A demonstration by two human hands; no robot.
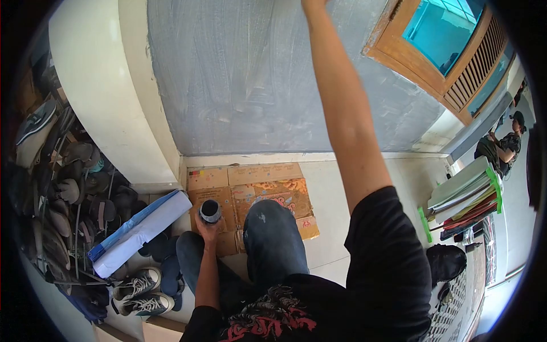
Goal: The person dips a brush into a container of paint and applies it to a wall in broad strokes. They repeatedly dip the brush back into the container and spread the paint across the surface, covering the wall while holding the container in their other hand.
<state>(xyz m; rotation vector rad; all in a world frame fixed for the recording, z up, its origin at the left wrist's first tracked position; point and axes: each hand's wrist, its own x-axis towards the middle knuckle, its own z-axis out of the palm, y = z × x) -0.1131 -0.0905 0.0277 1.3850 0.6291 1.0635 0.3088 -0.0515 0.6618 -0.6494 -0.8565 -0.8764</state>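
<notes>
Left hand (209, 229) round a cup (212, 218), right arm (345, 102) raised, gray wall (239, 85).

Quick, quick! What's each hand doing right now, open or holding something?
Left hand: closed around a cup-like container.
Right hand: cannot be told; nearly all of it is past the picture's top edge.

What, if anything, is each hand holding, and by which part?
The left hand holds a dark cup-like container by its side, below the open rim. The right arm leaves view at the top; that hand's hold cannot be told.
</notes>
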